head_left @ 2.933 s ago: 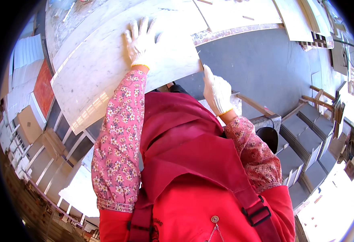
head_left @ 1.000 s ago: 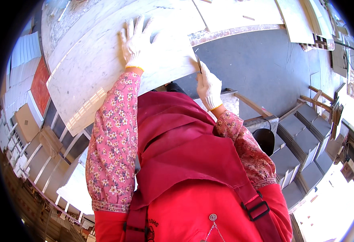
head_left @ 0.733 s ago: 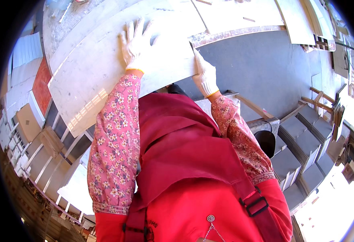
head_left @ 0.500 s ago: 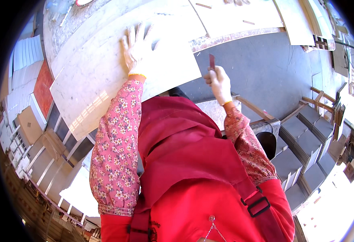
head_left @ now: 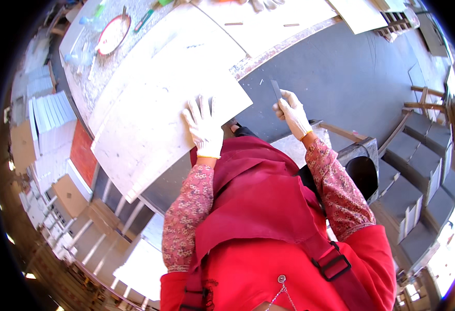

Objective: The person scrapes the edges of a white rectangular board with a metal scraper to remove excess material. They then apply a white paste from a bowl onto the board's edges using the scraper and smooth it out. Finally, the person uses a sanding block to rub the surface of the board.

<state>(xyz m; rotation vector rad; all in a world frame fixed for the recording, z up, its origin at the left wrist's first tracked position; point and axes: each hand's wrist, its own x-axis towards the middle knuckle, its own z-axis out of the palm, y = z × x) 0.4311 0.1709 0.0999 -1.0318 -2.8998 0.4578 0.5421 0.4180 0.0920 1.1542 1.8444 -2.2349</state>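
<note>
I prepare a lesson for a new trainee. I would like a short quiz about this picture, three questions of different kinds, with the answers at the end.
1. What does the gloved right hand hold?
2. How does the gloved left hand stand at the white marbled slab?
A) Clenched in a fist
B) Open and spread over its near edge
C) Tucked behind the apron
3. Fill the gap: the rim of the round bowl is ____.

Key:
1. A thin flat strip; its exact kind cannot be told.
2. B
3. red
</note>
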